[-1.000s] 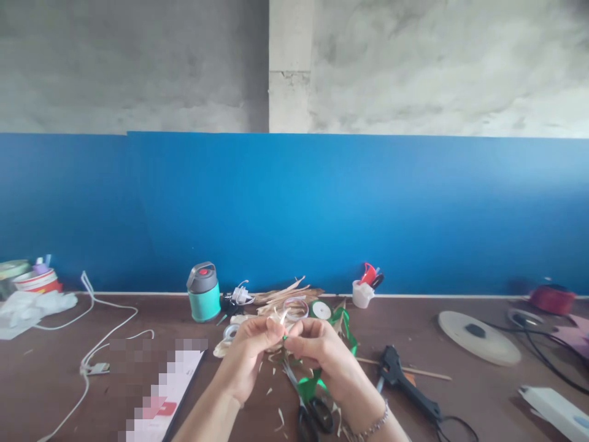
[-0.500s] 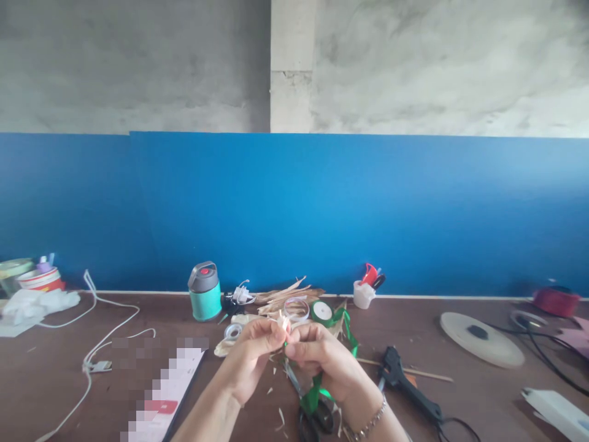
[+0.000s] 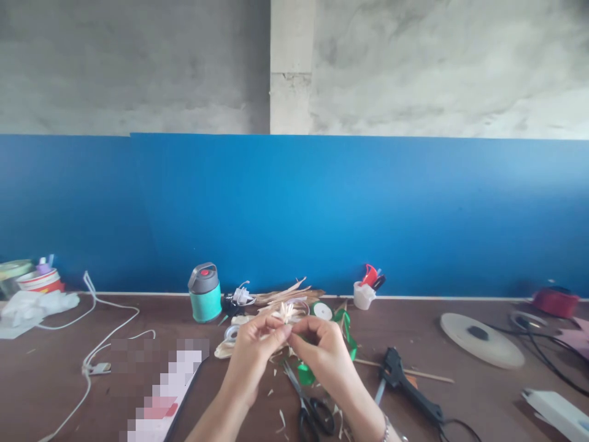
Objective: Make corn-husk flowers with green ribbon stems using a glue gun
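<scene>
A small cream-white flower of thin, husk-like petals (image 3: 287,312) stands up between my fingertips in the middle of the view. My left hand (image 3: 256,347) pinches its base from the left. Thumb and fingers of my right hand (image 3: 326,348) close on the base from the other side; the exact grip point is hidden. Under my right hand a loop of green ribbon (image 3: 305,373) shows, and I cannot tell whether it joins the flower. Black-handled scissors (image 3: 309,408) lie below the hands among pale scraps. A white-faced ribbon spool (image 3: 323,311) sits just behind.
Dried husks (image 3: 285,294) lie at the back, near a teal flask (image 3: 205,301) and a white cup (image 3: 364,296) of tools. To the right are a black glue gun (image 3: 407,387), a thin stick (image 3: 430,375) and a round pale disc (image 3: 481,341). White cable (image 3: 99,328) trails at left.
My hands have turned, and the flower now shows more openly above the fingertips. My right hand has shifted and its bracelet sits lower. The green ribbon has moved off the scissors.
</scene>
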`<state>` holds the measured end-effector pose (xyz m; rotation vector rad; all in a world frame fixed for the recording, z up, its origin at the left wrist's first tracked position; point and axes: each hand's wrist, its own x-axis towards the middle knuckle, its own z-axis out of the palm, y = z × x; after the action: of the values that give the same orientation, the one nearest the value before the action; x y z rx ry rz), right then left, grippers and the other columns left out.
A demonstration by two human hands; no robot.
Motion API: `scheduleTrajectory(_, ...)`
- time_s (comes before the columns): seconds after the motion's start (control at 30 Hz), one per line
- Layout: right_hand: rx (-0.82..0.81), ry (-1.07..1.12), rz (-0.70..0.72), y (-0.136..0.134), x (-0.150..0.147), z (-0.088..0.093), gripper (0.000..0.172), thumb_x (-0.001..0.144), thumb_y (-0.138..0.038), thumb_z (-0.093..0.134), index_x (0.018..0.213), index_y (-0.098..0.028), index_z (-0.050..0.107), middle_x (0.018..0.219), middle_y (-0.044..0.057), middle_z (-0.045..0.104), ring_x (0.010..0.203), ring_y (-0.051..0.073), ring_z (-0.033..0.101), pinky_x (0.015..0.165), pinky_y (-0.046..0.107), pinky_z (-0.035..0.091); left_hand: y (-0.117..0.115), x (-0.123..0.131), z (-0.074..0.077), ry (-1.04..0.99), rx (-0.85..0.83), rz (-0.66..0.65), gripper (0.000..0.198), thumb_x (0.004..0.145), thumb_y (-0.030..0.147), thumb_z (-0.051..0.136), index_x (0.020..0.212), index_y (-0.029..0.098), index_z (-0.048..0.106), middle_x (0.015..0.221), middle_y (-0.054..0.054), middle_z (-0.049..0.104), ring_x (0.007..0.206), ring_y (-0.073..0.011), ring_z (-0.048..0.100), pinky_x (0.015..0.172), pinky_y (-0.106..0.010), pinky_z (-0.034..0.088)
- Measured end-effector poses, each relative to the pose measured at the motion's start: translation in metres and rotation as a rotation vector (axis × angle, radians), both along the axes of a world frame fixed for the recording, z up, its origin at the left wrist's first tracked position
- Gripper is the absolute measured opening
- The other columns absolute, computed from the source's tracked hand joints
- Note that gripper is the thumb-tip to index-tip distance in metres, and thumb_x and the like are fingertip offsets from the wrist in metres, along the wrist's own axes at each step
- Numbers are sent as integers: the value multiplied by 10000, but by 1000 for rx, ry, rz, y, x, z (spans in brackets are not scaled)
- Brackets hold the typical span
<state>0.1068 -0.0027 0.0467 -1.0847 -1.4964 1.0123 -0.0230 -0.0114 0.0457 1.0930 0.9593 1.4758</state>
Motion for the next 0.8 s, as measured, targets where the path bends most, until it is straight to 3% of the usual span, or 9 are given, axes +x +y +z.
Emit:
scheduleTrajectory(0.23, -176, 142, 69, 1, 0, 1, 246, 596, -314, 729, 564, -155, 545, 470, -56, 471, 437, 61, 332, 429, 209, 222, -2, -8, 1, 122, 123, -80, 173, 729, 312, 679, 652, 158, 671, 819, -29, 534, 816, -193, 512, 703, -277, 404)
scheduleTrajectory(0.5, -371, 262, 317, 1, 9, 8, 250, 567, -331, 751, 594, -147, 585, 430, -62, 495, 346, 33, 300, 374, 205, 155, -1, -16, 4, 170, 172, -203, 168, 738, 282, 674, 623, 163, 639, 830, -23, 522, 864, -199, 491, 752, -282, 353)
scheduleTrajectory(0.8, -272, 204, 313, 2, 11, 3, 264, 576, -337, 780, 640, -128, 631, 490, -44, 520, 427, 43, 351, 411, 199, 200, 0, -14, 1, 65, 29, -273, 222, 691, 327, 717, 589, 150, 629, 633, 11, 481, 657, -134, 426, 616, -247, 303)
